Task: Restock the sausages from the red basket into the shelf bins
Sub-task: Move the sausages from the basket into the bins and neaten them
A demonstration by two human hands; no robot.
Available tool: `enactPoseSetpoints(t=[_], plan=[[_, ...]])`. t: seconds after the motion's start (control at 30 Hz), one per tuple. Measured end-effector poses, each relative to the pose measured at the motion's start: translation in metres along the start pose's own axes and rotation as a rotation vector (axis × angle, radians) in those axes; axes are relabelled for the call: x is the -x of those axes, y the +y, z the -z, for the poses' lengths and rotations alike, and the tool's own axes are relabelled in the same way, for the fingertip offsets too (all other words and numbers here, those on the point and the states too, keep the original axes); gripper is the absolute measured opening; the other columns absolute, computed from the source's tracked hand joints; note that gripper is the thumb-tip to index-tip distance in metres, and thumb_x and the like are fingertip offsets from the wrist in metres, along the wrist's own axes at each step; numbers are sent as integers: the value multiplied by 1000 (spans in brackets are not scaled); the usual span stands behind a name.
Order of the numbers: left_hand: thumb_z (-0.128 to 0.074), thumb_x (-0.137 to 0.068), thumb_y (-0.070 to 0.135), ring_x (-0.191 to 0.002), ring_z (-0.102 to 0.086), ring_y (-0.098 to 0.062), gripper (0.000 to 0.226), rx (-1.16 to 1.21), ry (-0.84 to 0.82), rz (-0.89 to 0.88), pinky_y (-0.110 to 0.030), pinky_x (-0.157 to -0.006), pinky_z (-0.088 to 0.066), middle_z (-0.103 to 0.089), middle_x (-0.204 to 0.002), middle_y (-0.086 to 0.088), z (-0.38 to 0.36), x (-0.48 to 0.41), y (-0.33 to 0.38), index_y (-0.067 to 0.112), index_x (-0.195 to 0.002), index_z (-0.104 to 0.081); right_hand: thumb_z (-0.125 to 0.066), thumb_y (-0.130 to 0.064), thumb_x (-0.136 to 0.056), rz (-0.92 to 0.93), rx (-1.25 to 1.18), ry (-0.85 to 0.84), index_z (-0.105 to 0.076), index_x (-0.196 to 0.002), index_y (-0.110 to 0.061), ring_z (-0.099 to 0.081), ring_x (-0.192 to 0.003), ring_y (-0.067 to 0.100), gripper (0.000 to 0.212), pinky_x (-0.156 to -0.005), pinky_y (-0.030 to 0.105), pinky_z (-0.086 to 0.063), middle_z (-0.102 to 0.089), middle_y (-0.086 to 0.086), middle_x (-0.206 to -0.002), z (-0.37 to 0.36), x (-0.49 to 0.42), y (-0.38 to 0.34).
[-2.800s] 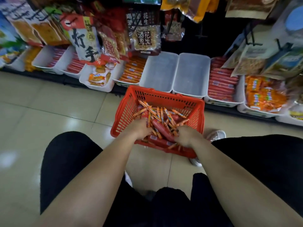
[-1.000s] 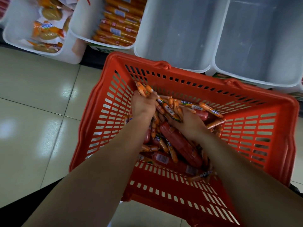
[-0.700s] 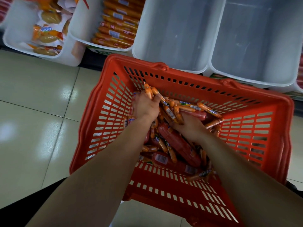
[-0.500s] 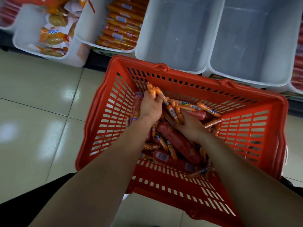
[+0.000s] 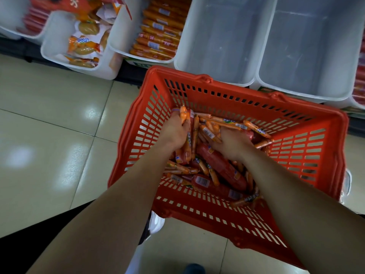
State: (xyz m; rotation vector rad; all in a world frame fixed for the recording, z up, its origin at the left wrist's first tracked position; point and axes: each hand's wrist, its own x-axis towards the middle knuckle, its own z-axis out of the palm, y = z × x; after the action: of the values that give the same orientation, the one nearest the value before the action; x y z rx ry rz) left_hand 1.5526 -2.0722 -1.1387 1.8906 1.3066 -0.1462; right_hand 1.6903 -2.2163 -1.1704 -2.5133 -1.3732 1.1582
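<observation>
Sausages [image 5: 217, 167] lie in a heap inside the red basket [image 5: 320, 147], which stands on the tiled floor [image 5: 49, 119] just in front of 2 white bins [image 5: 223, 42] with nothing in them. Both hands are down in the heap. The left hand [image 5: 175, 131] is closed around a bunch of thin orange sausages. The right hand [image 5: 231, 143] is also curled over several thin ones. Thick red sausages lie below them. Another bin [image 5: 158, 34] to the left holds orange sausages in rows.

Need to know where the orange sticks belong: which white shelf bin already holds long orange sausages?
The white bin just left of the two empty bins, behind the red basket's left corner; its left neighbour holds yellow snack packets.
</observation>
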Motion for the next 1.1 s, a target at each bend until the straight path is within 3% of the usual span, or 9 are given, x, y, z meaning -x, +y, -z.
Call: enactPoseSetpoints(t=[0.1,0.3,0.37,0.57,0.63,0.73,0.83,1.0,1.1], plan=[[-53,-100,32,-99,-64,-29,42,-66,-54,40,-39,-83,-52,-66,-111,-10,-10,5,-10,14,-136,-43,-60,-50,-93,-40,-51,-37,-52,-102,-17,-57,-80,19,35,-68,34,-40,-59,-1,-87,4,-1,12],[-79,-80,32,-108,-62,-25,60,-8,-50,48,-44,-95,-51,-65,-115,-1,-20,9,-17,24,-130,-46,-57,-57,-93,-125,-140,-113,-56,-123,-10,-61,-95,25,56,-82,39,-50,-64,5,-105,-2,-13,4],[-82,-76,34,-107,-62,-24,64,-19,-32,36,-45,-94,-52,-65,-115,-1,-24,10,-17,25,-129,-48,-61,-55,-91,-181,-252,-121,-53,-133,-7,-59,-112,30,64,-93,40,-48,-61,11,-126,-1,-16,4],[-75,-85,30,-93,-65,-24,39,-117,27,-37,-32,-80,-52,-68,-102,-4,-29,12,-9,15,-117,-60,-68,-52,-88,-181,-400,-123,-41,-148,-7,-48,-132,30,80,-96,35,-41,-43,12,-152,0,-19,7],[-71,-87,32,-93,-64,-27,38,-199,30,-68,-33,-77,-50,-66,-103,-7,-31,14,-5,14,-119,-60,-70,-46,-90,-184,-417,-131,-47,-142,-7,-53,-123,29,69,-97,38,-44,-50,12,-144,3,-17,3],[-71,-87,26,-98,-63,-30,41,-228,11,-94,-39,-85,-54,-65,-109,-11,-34,18,0,13,-123,-57,-71,-38,-89,-171,-465,-153,-59,-109,-10,-59,-94,21,36,-77,37,-48,-60,6,-105,10,-13,0],[-77,-83,24,-99,-64,-31,49,-251,-62,-68,-43,-87,-55,-65,-109,-12,-34,14,1,13,-124,-53,-72,-37,-87,-194,-478,-138,-54,-82,-15,-54,-73,18,29,-58,32,-37,-53,1,-79,15,-5,2],[-78,-82,26,-98,-64,-28,45,-205,-164,17,-35,-78,-51,-64,-108,-9,-32,5,4,12,-118,-57,-77,-43,-78,-215,-286,30,-50,-82,-19,-58,-73,20,37,-57,31,-38,-58,1,-79,6,8,8],[-76,-85,28,-96,-61,-25,40,-217,-247,42,-31,-72,-42,-62,-105,-6,-31,3,6,11,-117,-57,-76,-40,-79,-143,-101,-9,-54,-92,-16,-61,-82,25,35,-63,32,-44,-61,2,-87,-3,5,12]])
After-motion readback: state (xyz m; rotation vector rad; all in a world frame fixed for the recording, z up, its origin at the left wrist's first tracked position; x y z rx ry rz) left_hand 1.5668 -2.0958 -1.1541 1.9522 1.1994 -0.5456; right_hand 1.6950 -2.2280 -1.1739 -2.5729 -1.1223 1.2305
